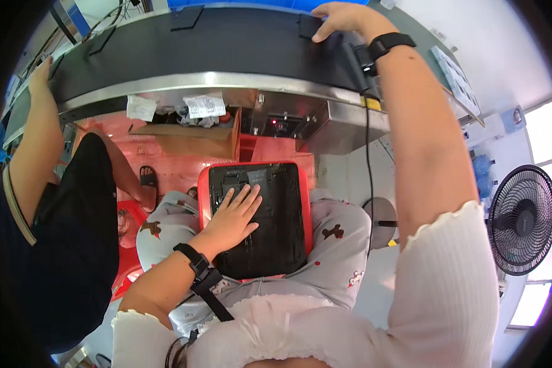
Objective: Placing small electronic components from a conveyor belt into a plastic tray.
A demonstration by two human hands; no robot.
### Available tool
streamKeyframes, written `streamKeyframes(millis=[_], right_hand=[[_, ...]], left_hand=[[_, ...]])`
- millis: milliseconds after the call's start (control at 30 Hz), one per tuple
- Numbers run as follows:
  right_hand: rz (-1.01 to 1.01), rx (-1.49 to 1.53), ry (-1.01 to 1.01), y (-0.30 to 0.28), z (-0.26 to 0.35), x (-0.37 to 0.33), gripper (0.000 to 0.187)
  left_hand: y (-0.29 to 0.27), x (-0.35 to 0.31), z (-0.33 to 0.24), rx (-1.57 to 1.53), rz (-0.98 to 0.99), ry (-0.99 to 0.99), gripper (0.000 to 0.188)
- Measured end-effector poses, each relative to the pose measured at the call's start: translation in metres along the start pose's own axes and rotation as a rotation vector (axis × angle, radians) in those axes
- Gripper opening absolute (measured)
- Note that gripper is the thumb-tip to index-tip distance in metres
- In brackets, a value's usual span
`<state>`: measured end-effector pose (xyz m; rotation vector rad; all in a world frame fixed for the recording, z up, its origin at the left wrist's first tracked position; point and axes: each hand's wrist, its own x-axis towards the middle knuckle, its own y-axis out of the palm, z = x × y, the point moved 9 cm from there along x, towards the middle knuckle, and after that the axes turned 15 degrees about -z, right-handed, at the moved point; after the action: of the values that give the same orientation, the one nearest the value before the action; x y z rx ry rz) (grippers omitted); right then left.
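My left hand lies palm down, fingers spread, on the black top of a red-rimmed stool or tray between my knees. Thin black rectangular pieces appear to lie under and around its fingers, hard to tell from the dark surface. Stretched far forward, my right hand pinches a flat black rectangular piece between thumb and fingers at the far right of a black conveyor belt. Other flat black pieces lie along the belt, one near its far edge.
At left, another person sits with a hand by the belt's end. Below the metal rail stand a cardboard box and a control box with a red light. A black cable hangs at right, near a fan.
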<state>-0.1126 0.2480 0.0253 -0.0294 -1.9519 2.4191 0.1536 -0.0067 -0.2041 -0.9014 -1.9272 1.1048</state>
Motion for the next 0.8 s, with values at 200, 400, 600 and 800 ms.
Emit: streamKeyframes(millis=[200, 400, 600, 800], right_hand=[[-0.306, 0.345, 0.051, -0.039, -0.012, -0.032, 0.028], [-0.229, 0.878, -0.063, -0.029, 0.07, -0.179, 0.034], [0.072, 0.629, -0.241, 0.15, 0.082, -0.239, 0.026], [-0.167, 0.274, -0.257, 0.235, 0.058, -0.247, 0.033]], left_hand=[[-0.001, 0.007, 0.008, 0.0, -0.026, 0.023, 0.063], [-0.023, 0.039, 0.011, -0.007, -0.185, -0.051, 0.069], [-0.02, 0.052, 0.014, -0.039, -0.045, 0.0, 0.076], [-0.001, 0.036, 0.011, -0.153, 0.007, 0.015, 0.079]])
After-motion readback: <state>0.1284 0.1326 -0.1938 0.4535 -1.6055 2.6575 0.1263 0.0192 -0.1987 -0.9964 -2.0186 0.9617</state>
